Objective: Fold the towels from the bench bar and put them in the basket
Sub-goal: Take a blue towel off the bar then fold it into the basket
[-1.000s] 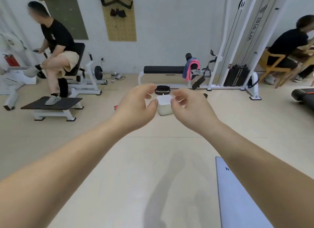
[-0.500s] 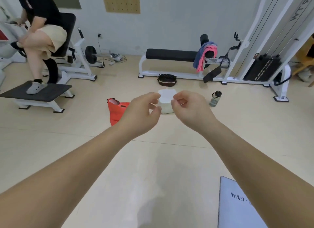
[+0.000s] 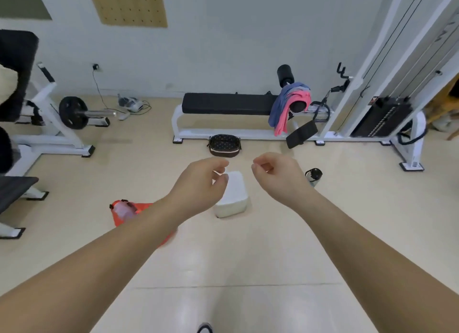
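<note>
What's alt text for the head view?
The left hand and right hand are held out empty, fingers curled, in a gym. Beyond, blue and pink towels hang on the bench bar, a dark basket on the floor nearby.

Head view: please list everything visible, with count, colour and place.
towels: two, blue and pink, draped over the bench's roller bar
basket: one, dark with pale dots, floor in front of the bench
bench: one, black pad on white frame, by the back wall
box: one, white, floor between the hands
bottle: one, black lid, floor right of the right hand
bag: one, orange, floor behind the left forearm
cable machine: one, white frame, black stack, right
weight plate: one, black, left
pegboard: one, tan, back wall
hands: two, bare; left hand and right hand raised, fingers curled, holding nothing
</note>
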Motion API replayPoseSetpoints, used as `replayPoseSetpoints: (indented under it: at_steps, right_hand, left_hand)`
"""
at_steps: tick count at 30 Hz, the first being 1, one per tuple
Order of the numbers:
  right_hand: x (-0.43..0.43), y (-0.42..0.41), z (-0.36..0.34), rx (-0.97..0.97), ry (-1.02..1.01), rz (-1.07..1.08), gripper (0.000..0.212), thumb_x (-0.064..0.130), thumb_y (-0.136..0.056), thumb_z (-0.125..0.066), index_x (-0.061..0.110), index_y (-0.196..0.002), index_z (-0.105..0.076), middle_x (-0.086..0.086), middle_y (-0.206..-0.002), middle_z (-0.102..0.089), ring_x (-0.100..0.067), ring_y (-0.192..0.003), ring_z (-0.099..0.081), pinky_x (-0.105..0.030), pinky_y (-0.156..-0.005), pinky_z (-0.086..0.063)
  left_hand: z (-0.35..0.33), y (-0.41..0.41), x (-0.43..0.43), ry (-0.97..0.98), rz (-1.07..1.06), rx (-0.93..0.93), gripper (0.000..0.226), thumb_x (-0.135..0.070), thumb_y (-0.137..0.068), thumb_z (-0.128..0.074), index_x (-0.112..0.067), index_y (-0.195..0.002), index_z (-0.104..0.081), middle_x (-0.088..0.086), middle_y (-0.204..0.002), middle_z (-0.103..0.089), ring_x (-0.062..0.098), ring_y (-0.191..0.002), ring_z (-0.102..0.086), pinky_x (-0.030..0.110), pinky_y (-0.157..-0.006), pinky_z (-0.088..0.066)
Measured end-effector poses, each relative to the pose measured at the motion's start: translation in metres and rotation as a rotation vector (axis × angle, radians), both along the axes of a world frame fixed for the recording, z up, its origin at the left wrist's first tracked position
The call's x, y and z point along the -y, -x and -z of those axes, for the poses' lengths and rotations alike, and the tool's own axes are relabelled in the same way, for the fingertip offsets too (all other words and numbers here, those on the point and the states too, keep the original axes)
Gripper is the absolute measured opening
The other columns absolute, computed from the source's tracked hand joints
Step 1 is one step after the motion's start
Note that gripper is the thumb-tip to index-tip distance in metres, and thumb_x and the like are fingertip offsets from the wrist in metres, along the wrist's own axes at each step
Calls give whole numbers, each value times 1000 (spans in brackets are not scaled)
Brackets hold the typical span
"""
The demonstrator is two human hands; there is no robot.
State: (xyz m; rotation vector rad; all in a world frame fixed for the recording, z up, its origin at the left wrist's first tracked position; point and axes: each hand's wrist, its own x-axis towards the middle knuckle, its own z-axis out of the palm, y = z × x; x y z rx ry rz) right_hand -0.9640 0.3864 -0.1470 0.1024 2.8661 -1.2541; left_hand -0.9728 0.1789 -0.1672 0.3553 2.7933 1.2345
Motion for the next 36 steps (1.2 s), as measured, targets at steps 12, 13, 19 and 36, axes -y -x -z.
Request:
replayPoseSetpoints:
  at_steps: [12, 13, 19, 36]
  right_hand:
    - [-98, 406, 52, 45, 119, 68, 17, 24, -98, -59, 17, -93, -74, 5, -80, -72, -17, -80, -70, -39, -79, -58]
    - [-101, 437, 55, 75, 145, 92, 18, 23, -98, -59, 16, -92, -73, 2, -80, -74, -20, -80, -72, -41, -79, -58]
    - [-105, 609, 62, 198, 196, 181, 20, 25, -98, -55, 20, -88, -72, -10, -87, -75, -34, -88, -72, -48, -84, -57]
    - [-178, 977, 289, 178, 197, 534, 19, 27, -101, -51, 23, -108, -69, 1, -84, -71, -11, -69, -65, -22, -59, -53]
  left_hand:
    - [46, 416, -109, -66, 9, 103, 26, -14, -99, -59, -19, -124, -67, -8, -106, -69, 10, -95, -69, 33, -91, -56]
    - [49, 447, -113, -67, 2, 121, 28, -14, -99, -59, -20, -125, -66, -11, -107, -68, 5, -95, -68, 30, -90, -56]
    - [55, 613, -110, -64, -17, 204, 22, -17, -99, -57, -29, -116, -64, -7, -102, -68, 13, -86, -65, 38, -90, -58]
    - [280, 1030, -217, -28, 399, 198, 38, -25, -101, -57, -27, -139, -58, -20, -129, -60, -3, -108, -62, 28, -100, -53]
